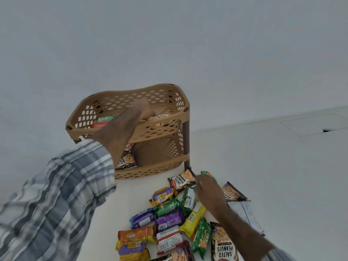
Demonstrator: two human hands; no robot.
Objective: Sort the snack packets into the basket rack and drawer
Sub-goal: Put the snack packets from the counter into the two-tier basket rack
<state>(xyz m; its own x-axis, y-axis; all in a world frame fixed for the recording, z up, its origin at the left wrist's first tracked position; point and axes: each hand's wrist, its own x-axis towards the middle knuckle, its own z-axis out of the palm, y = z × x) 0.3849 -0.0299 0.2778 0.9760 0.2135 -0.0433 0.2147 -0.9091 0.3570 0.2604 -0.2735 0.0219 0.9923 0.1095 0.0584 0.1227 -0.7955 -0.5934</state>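
Note:
A tan two-tier basket rack stands on the white table against the wall. Its top basket holds a red and green packet and a pale packet. The lower tier holds peanut packets. My left hand, blurred, reaches down into the top basket beside the pale packet; whether it holds anything is unclear. My right hand pinches the right edge of a salted peanuts packet at the far end of the snack pile.
The pile of several biscuit, wafer and peanut packets spreads from the rack's foot toward me. A peanut packet and a white flat packet lie to the right. The bare white table extends right; a recessed panel sits far right.

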